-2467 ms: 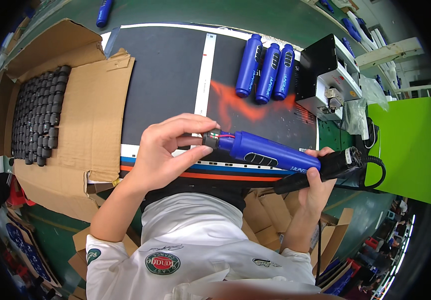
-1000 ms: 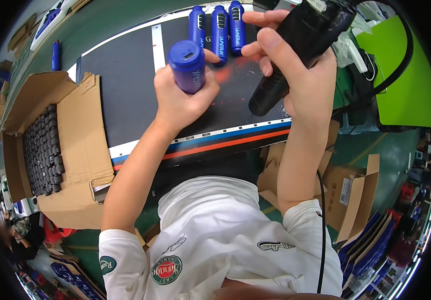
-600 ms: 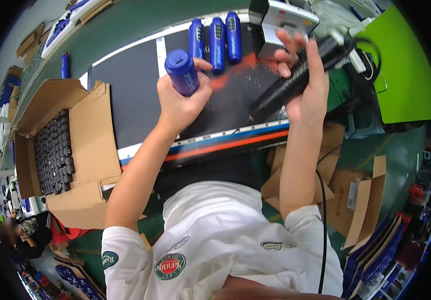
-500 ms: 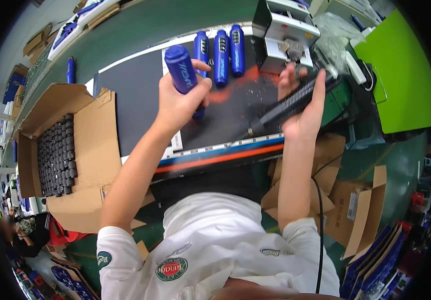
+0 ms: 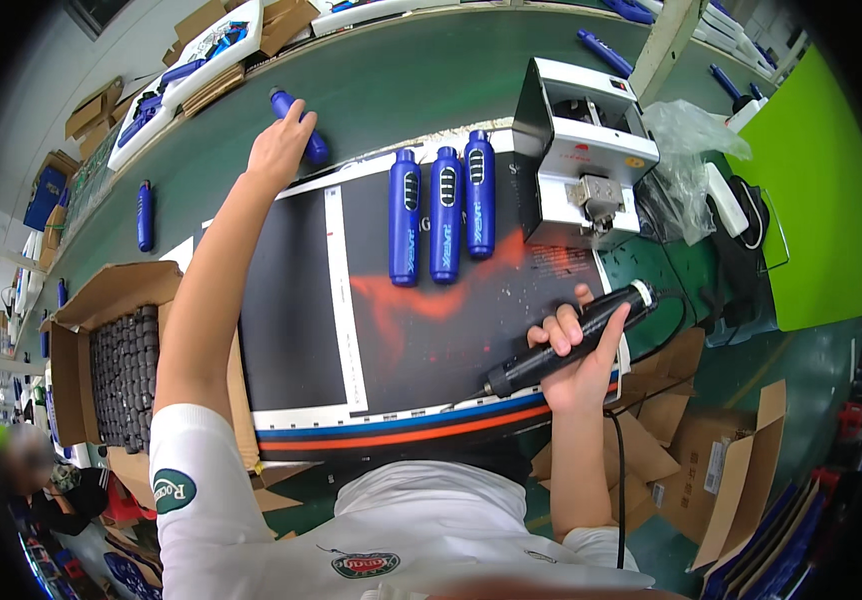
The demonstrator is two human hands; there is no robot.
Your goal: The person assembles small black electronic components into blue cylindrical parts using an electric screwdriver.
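The left hand (image 5: 279, 152) overlies a blue cylinder (image 5: 316, 150), grip indeterminable; the right hand (image 5: 581, 375) grasps a black corded screwdriver (image 5: 524, 371).

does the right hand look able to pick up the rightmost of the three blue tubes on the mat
Probably not: the right hand is closed around a black corded tool, though nothing visible blocks the way to the rightmost blue tube.

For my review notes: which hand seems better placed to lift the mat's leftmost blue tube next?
Probably the left hand: nearer the leftmost blue tube, touching another tube; the right hand holds a corded electric screwdriver.
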